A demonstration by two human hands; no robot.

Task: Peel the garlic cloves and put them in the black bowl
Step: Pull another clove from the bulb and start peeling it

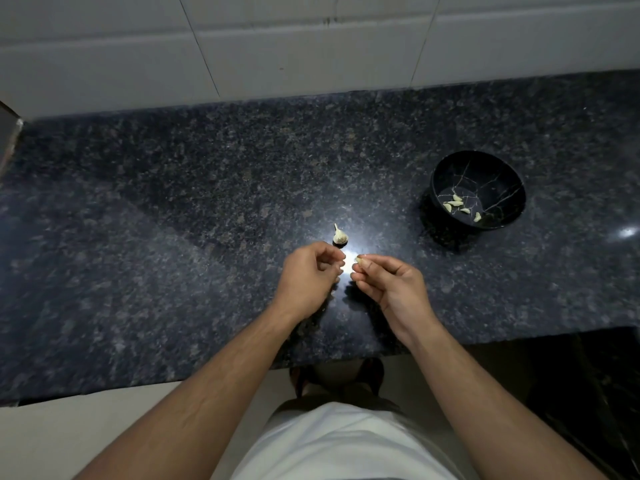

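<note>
Garlic clove (358,260) pinched at right hand (384,282) fingertips, kept clear for peeling. Left hand (311,271) fingers curled, seemingly empty. Garlic stem remnant (339,235) just beyond; black bowl (446,174) well right, holding peeled cloves (455,203).

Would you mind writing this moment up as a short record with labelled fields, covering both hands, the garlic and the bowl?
left hand: fingers curled, nothing visibly held
right hand: pinches a garlic clove at its fingertips
black bowl: to the right on the counter, holds several peeled cloves
garlic remnant: on the counter, just beyond the left hand
</note>
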